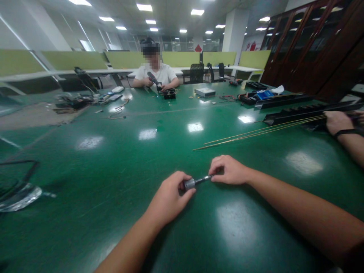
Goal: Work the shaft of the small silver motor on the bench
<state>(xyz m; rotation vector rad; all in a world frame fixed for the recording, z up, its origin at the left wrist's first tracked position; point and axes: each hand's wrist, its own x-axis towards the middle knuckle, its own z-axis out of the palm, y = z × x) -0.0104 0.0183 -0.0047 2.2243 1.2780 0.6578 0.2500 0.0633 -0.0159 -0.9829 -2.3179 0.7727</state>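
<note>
Held a metal tool (196, 181) just below the center of the frame, at a green table (113, 212). Clamped the left grip (170, 195) on its thick cylinder (190, 184), thumb and fingers on opposite sides. Pinched the far end of its thin shaft (202, 179) in the right grip (231, 170), fingertips closed together. Could not tell contact between tool and table. Had thin brass-colored rods (241, 137) above the right grip, stretching from another person's hand (338, 122) near the right edge. Faced 1 person (167, 72) in white at upper center, holding a dark handheld device (152, 77) beside a black box (170, 94). Had loose parts and wires (74, 103) at upper left.
</note>
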